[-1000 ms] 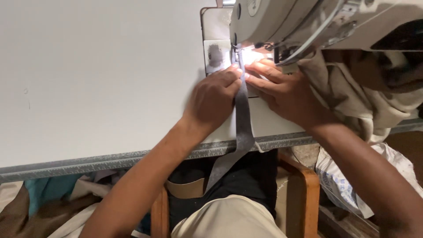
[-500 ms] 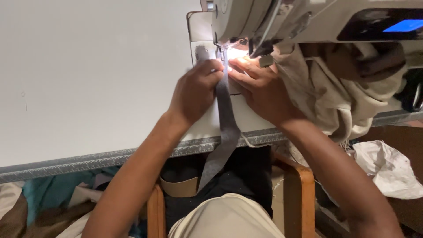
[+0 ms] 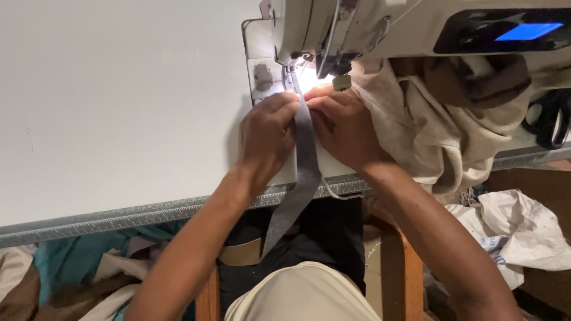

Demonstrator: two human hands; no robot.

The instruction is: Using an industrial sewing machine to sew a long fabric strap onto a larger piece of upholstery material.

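Place: a garment sewing workshop.
Machine: a white industrial sewing machine [image 3: 416, 24] with a blue-lit control panel [image 3: 526, 31], mounted on the table.
Work surface: a broad white table [image 3: 119, 101] with a grey ruled edge strip [image 3: 107, 217].
Material at the needle: a narrow grey fabric strip [image 3: 304, 154].
Stock: a heap of beige cloth [image 3: 440, 125] beside the machine; teal and brown fabric scraps [image 3: 65, 273] below.
Tool: black-handled scissors [image 3: 550, 122].

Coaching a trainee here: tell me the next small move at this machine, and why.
Probably ease the grey strip forward under the needle. The left hand and right hand flank it flat on the bed, and most of it hangs off the table edge unsewn.
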